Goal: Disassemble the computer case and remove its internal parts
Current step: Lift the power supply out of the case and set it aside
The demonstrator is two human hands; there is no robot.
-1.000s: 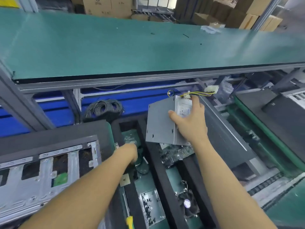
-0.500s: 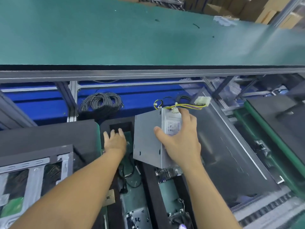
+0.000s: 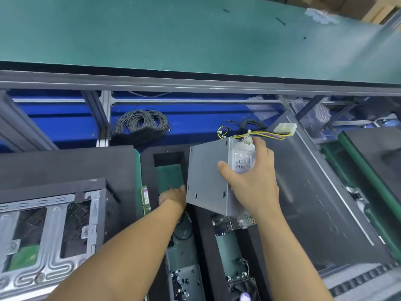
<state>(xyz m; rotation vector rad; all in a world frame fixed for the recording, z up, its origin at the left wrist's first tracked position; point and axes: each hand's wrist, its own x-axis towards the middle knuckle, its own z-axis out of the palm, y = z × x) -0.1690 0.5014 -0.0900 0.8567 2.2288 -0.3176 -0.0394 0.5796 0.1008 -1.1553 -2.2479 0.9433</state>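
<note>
— Where is the power supply now?
— I see the power supply (image 3: 208,177) up in the air, tilted, above the black foam tray (image 3: 204,240), over the compartment that has the circuit board (image 3: 232,222). The right hand (image 3: 249,183) grips it from the right side, thumb on the plain grey face, fingers curled over the face with the label.
— And the left hand?
— The left hand (image 3: 172,197) is in the next compartment to the left, just beside the lower corner of the box. Its fingers go behind that corner, so I cannot tell if they are bent or straight (I see only the back of the hand).
— What stands around?
— The wires (image 3: 267,134) with a white connector (image 3: 285,128) stick out from the top of the box toward the right. A grey side panel (image 3: 314,203) leans just right of the tray. The computer case (image 3: 52,231) lies at the left, with a green memory stick (image 3: 145,199) between it and the tray. A coil of black cable (image 3: 142,127) is behind, and a fan (image 3: 240,286) sits at the near end.
</note>
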